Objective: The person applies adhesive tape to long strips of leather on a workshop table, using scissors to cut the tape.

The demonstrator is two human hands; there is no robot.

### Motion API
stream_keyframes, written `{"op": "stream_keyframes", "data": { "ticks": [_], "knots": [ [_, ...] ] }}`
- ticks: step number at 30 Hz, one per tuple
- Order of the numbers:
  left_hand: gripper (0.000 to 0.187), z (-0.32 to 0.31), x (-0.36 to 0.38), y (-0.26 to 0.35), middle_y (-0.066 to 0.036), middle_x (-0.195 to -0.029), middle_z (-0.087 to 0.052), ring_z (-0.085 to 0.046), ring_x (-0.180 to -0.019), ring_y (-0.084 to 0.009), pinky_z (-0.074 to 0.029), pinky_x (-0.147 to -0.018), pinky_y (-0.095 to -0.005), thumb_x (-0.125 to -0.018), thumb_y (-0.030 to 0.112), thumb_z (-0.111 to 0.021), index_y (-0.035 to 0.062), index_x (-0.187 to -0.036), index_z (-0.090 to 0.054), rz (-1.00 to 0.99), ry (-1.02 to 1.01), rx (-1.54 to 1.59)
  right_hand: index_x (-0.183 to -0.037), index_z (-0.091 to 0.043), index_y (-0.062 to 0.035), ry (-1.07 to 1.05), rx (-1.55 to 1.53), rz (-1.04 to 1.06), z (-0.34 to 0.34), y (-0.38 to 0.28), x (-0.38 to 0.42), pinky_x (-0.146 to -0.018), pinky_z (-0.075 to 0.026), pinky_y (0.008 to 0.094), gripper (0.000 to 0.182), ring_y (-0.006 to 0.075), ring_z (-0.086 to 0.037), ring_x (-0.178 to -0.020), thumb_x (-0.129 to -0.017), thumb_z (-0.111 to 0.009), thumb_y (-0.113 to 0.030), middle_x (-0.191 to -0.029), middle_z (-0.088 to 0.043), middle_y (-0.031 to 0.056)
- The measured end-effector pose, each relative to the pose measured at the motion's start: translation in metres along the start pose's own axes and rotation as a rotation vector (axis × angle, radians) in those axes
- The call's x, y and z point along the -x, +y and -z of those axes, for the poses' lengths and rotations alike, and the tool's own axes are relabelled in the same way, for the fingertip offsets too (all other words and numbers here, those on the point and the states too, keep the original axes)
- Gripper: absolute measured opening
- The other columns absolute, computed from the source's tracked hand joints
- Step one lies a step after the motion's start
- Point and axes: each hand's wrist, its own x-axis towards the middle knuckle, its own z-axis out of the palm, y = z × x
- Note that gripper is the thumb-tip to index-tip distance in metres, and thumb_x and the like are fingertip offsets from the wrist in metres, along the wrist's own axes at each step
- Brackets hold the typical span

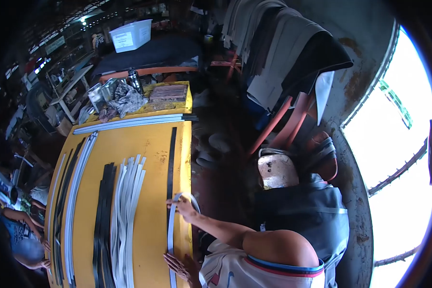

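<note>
A long white strip point(171, 235) runs along the near edge of the yellow table point(153, 192), beside and partly over a black strip point(171, 158). My right hand point(182, 207) has its fingers closed on the white strip, whose end curls back in a loop over the table edge. Lower in the view, my left hand point(179, 268) lies at the table edge against the same strip, its fingers spread. Bundles of black strips point(103, 216) and white strips point(126, 216) lie side by side in the middle of the table.
More strips point(79, 168) lie along the table's far side, near a co-worker's hands point(44, 254). Crumpled plastic point(127, 101) and a dark bottle point(135, 81) stand at the table's top end. A white bin point(130, 36) is behind. Hanging sheets point(278, 43) are at the right.
</note>
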Motion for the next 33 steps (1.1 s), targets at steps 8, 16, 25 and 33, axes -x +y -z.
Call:
{"op": "stream_keyframes", "data": {
  "ticks": [8,16,25,33],
  "knots": [
    [0.087,0.018,-0.010,0.009,-0.027,-0.159,-0.030,-0.031,-0.146,-0.0430,-0.025,-0.119,-0.0529,-0.089,0.034,-0.070,-0.0037,-0.155,-0.027,-0.078,0.047,0.026,-0.111,-0.071,-0.0107,-0.472,0.283,0.135,0.014,-0.053,-0.051,-0.084,-0.054,0.0315,0.022,0.0147,-0.069,-0.098,-0.089,-0.073,-0.012,-0.106,-0.074,0.0022],
    [0.064,0.034,-0.010,0.023,-0.022,-0.157,-0.038,-0.036,-0.145,-0.0406,-0.030,-0.118,-0.0505,-0.094,0.023,-0.064,-0.0039,-0.148,-0.042,0.171,0.009,0.174,-0.109,-0.072,-0.0057,-0.487,0.758,0.250,0.006,-0.087,-0.049,-0.069,-0.052,0.0236,0.018,0.0049,-0.062,-0.081,-0.092,-0.075,-0.008,-0.097,-0.071,-0.0003],
    [0.035,0.032,-0.046,0.026,-0.012,-0.121,-0.062,-0.058,-0.110,-0.0328,-0.046,-0.094,-0.0451,-0.085,0.018,-0.075,0.0084,-0.118,-0.067,0.287,0.259,0.186,-0.104,-0.072,-0.0012,-0.631,0.946,0.259,-0.004,-0.095,-0.055,-0.069,-0.044,0.0184,0.014,0.0030,-0.055,-0.078,-0.090,-0.075,-0.002,-0.094,-0.069,-0.0002],
    [0.030,0.024,-0.061,0.020,-0.009,-0.107,-0.063,-0.059,-0.102,-0.0307,-0.048,-0.087,-0.0414,-0.082,0.024,-0.078,0.0118,-0.110,-0.071,0.172,0.257,0.280,-0.104,-0.071,0.0020,-0.632,0.867,0.257,0.001,-0.091,-0.056,-0.070,-0.047,0.0194,0.016,0.0047,-0.057,-0.080,-0.090,-0.076,-0.001,-0.097,-0.070,0.0025]
  ]
}}
